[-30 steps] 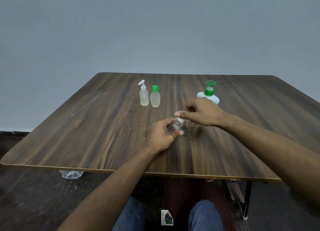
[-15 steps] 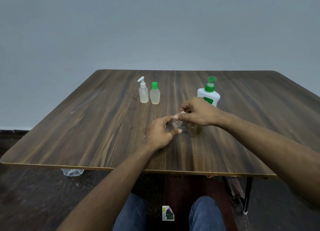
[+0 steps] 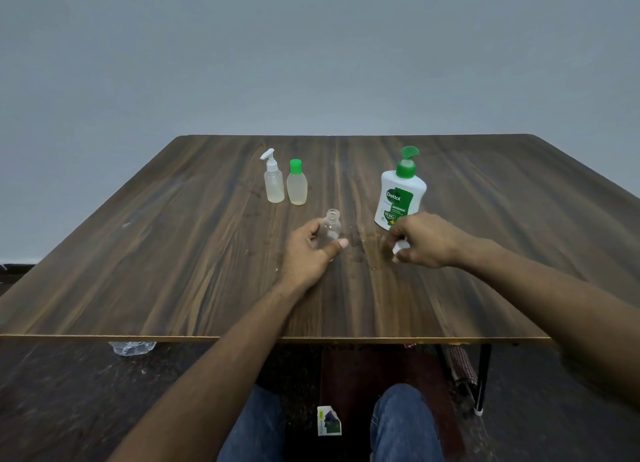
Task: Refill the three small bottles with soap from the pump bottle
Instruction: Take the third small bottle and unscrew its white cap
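Observation:
My left hand (image 3: 309,254) grips a small clear bottle (image 3: 330,228), upright on the wooden table (image 3: 173,254) with its neck uncapped. My right hand (image 3: 420,242) pinches the bottle's white cap (image 3: 401,246) low over the table, to the right of the bottle. Just behind my right hand stands the white pump bottle with a green pump (image 3: 400,191). Farther back on the left stand a small bottle with a white spray top (image 3: 273,179) and a small bottle with a green cap (image 3: 296,184), both holding pale yellow liquid.
The table's front edge runs across the view below my forearms. Under it lie a crumpled clear plastic piece (image 3: 133,347) on the dark floor, a small printed packet (image 3: 329,421) between my knees, and a black table leg (image 3: 482,378) at the right.
My right hand has pulled the white cap off the clear bottle and moved right with it. The left hand has stood the bottle upright. The pump bottle now shows fully.

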Available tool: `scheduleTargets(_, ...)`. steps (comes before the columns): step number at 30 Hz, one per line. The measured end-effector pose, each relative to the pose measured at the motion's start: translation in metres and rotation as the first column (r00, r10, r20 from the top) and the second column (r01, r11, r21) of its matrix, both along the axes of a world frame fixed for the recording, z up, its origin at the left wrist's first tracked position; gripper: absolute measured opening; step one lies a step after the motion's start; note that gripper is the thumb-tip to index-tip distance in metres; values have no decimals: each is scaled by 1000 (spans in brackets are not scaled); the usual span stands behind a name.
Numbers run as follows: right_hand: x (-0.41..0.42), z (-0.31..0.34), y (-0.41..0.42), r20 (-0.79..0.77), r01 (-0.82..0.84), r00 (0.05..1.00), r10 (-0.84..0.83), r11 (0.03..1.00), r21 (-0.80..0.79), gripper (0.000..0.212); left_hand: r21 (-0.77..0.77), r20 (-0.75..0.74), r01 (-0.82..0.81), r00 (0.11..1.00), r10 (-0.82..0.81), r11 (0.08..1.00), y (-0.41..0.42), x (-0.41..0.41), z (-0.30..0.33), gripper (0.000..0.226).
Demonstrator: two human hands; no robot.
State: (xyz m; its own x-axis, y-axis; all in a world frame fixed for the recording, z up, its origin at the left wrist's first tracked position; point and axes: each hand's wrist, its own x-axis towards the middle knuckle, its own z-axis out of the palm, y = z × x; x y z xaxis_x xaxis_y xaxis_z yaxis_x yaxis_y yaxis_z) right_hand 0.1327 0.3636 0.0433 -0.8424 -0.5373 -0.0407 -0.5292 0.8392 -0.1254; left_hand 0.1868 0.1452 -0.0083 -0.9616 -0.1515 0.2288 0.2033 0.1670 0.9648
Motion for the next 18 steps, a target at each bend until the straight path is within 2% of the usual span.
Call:
scheduleTargets(5, -5, -21, 25, 17, 105, 994, -106, 994, 37, 19, 77, 16, 23, 1000, -25, 997, 16, -4, -4, 50)
scheduleTargets(12, -4, -24, 33, 75, 57, 996, -58, 998, 14, 23, -70, -85, 84, 992, -90, 994, 24, -12, -3, 23)
scheduleTargets(14, -1, -19, 36, -58, 91, 994, -90, 996, 3, 26, -109, -97, 83, 991, -94, 991, 25, -16, 0, 21)
scheduleTargets(16, 0, -9, 41, -312, 112, 932, -182, 967, -229, 26, -143, -100, 67, 992, -82, 987, 28, -22, 5, 24)
scheduleTargets(18, -3, 13, 43, -454, 50, 824, -339, 842, -538, 36, -173, -93, 33, 994, -50, 984, 33, -30, 12, 33)
